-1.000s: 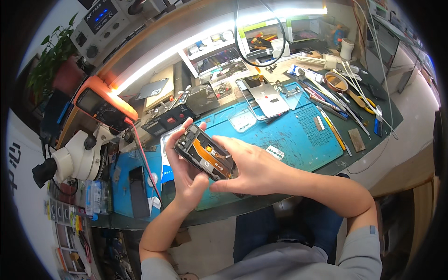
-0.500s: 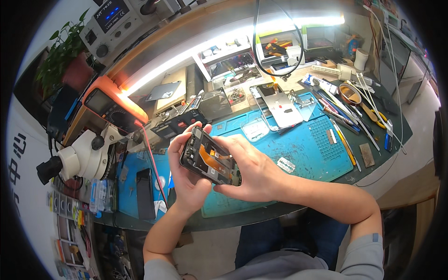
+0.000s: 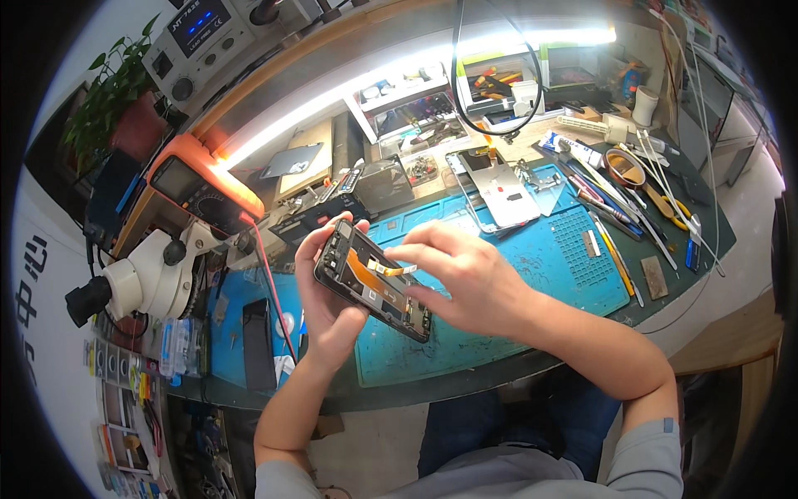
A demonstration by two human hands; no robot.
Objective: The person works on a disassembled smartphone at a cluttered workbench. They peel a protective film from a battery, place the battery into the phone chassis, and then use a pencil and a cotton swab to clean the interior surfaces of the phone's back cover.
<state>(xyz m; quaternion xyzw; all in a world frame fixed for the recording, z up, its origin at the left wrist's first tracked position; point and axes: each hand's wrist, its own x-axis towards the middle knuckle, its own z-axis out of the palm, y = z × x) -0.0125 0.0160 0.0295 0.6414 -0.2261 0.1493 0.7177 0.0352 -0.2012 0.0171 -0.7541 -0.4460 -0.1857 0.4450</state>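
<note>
Pulling could tear the ribbon cable; the left hand holds the phone, the right hand's grip is unclear.

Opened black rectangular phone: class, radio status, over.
Left hand holding opened black rectangular phone. Right hand at raised orange ribbon strip, contact unclear. Right hand partly blocks view of phone.
</note>
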